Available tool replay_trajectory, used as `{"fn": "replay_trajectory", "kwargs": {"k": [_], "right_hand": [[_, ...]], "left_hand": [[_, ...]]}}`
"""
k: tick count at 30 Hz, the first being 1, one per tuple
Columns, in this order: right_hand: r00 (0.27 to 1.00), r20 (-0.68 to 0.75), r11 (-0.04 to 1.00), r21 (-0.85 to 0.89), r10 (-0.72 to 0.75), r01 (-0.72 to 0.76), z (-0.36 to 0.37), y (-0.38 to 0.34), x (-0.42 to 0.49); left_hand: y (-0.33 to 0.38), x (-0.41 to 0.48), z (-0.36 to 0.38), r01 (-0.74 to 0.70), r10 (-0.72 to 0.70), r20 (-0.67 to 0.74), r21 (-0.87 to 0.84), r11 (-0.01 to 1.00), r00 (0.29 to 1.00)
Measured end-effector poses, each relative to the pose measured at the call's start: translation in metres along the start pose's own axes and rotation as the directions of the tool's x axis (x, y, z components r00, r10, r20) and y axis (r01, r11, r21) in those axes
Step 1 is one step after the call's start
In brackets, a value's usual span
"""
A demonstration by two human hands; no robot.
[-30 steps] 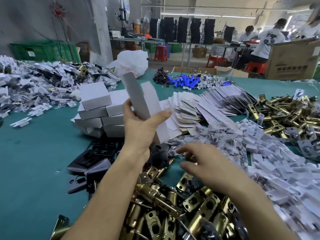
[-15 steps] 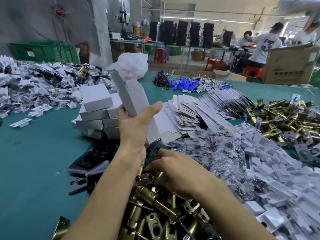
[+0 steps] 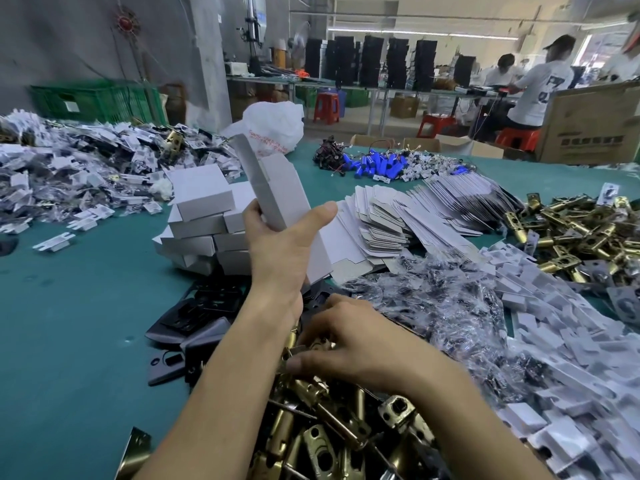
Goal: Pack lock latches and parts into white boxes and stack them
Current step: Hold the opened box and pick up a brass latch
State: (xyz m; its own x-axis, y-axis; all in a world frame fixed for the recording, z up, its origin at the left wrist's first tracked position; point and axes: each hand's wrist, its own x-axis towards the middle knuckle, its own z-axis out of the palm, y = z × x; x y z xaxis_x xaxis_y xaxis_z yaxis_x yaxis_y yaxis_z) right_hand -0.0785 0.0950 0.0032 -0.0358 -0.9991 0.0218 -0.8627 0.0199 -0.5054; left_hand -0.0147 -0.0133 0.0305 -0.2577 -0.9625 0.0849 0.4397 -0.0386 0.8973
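Note:
My left hand (image 3: pixel 282 247) grips an unfolded white box (image 3: pixel 277 188), held upright above the table with its open flap at the top. My right hand (image 3: pixel 349 341) reaches down into the pile of brass lock latches (image 3: pixel 332 434) in front of me, its fingers curled round a brass latch (image 3: pixel 311 346) at the pile's top edge. A stack of closed white boxes (image 3: pixel 201 220) stands behind my left hand. Flat unfolded box blanks (image 3: pixel 391 216) lie fanned out to the right of it.
Black plates (image 3: pixel 187 323) lie left of the latches on the green table (image 3: pixel 69 323). Clear bags of small parts (image 3: pixel 440 306) and white inserts (image 3: pixel 571 341) fill the right. More brass latches (image 3: pixel 581 230) sit far right. A heap of bagged parts (image 3: pixel 69 168) covers the far left.
My right hand has dropped from above the bags into the brass latch pile and closed on a latch. My left hand has tilted the white box a little further left.

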Motion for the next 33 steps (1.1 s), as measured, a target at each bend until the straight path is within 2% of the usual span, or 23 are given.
{"fn": "replay_trajectory", "kwargs": {"k": [3,7,11,14,18,24,26,28,33], "right_hand": [[0.999,-0.051,1.000,0.022,-0.012,0.013,0.004,0.001,0.001],[0.999,-0.021,0.985,0.169,-0.026,0.029,0.002,0.003,-0.002],[0.998,-0.022,0.967,0.250,0.058,-0.051,0.002,-0.001,0.003],[0.974,-0.143,0.976,0.154,0.178,-0.156,0.011,-0.009,0.020],[0.961,-0.094,0.963,-0.053,0.260,-0.265,0.024,-0.024,0.034],[0.933,-0.048,0.934,0.043,0.357,-0.355,0.017,-0.026,0.050],[0.923,-0.058,0.919,0.136,0.380,-0.369,0.018,-0.025,0.050],[0.903,-0.088,0.864,0.342,0.420,-0.368,0.014,-0.020,0.046],[0.901,0.001,0.630,0.715,0.434,-0.304,-0.003,0.000,0.025]], "left_hand": [[0.001,0.000,0.000,0.019,-0.019,0.011,-0.001,1.000,1.000],[0.007,-0.002,0.000,0.099,-0.099,0.001,-0.035,0.994,0.995],[0.015,-0.003,-0.001,0.142,-0.143,-0.008,-0.076,0.987,0.990],[0.019,-0.005,0.000,0.137,-0.138,-0.002,-0.069,0.988,0.990],[0.019,-0.006,0.000,0.096,-0.096,-0.001,-0.038,0.995,0.995],[0.017,-0.006,0.002,0.053,-0.053,0.016,-0.016,0.998,0.998],[0.017,-0.008,0.002,0.058,-0.058,0.033,-0.018,0.998,0.998],[0.018,-0.009,0.003,0.064,-0.063,0.053,-0.020,0.998,0.997],[0.020,-0.014,0.003,0.043,-0.039,0.102,-0.035,0.998,0.994]]}}
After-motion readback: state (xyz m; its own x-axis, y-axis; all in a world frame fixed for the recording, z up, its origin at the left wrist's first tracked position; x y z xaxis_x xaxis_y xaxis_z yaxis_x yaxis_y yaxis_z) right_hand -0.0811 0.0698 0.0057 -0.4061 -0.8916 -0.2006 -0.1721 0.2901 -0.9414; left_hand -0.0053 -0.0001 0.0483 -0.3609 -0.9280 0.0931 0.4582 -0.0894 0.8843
